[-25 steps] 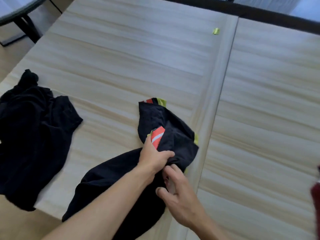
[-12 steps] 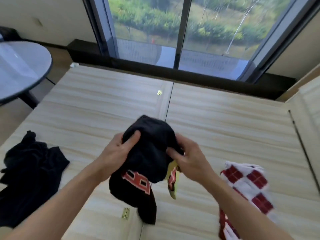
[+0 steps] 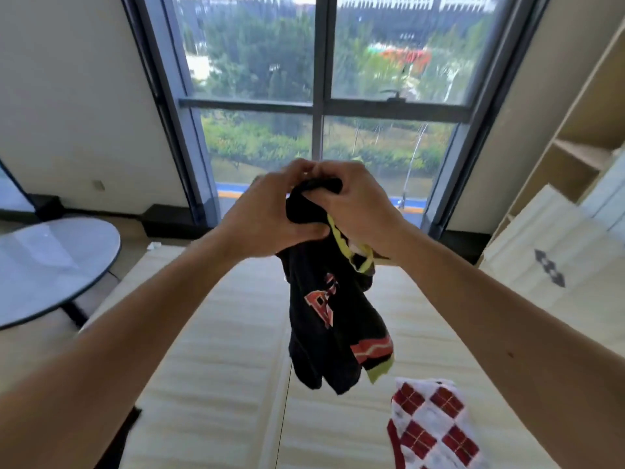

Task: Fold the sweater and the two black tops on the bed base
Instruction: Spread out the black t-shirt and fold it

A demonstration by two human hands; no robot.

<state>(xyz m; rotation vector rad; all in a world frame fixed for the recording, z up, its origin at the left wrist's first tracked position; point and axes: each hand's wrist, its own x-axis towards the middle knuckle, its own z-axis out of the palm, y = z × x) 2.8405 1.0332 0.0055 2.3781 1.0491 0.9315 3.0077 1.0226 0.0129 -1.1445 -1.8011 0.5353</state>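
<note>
A black top (image 3: pixel 329 319) with red lettering and yellow-green trim hangs bunched in the air above the pale wooden bed base (image 3: pixel 216 384). My left hand (image 3: pixel 267 218) and my right hand (image 3: pixel 355 201) both grip its upper end, close together at chest height. A red-and-white diamond-patterned sweater (image 3: pixel 436 424) lies crumpled on the bed base at the lower right. Only a dark sliver of the other black top (image 3: pixel 123 441) shows at the base's left edge, below my left forearm.
A round glass table (image 3: pixel 50 265) stands left of the bed base. A tall window (image 3: pixel 321 106) fills the far wall. Pale wooden shelves and leaning boards (image 3: pixel 554 252) stand to the right.
Both hands have lifted the black top off the bed base and raised it higher, hands drawing together at its top. The view has tilted up toward the window.
</note>
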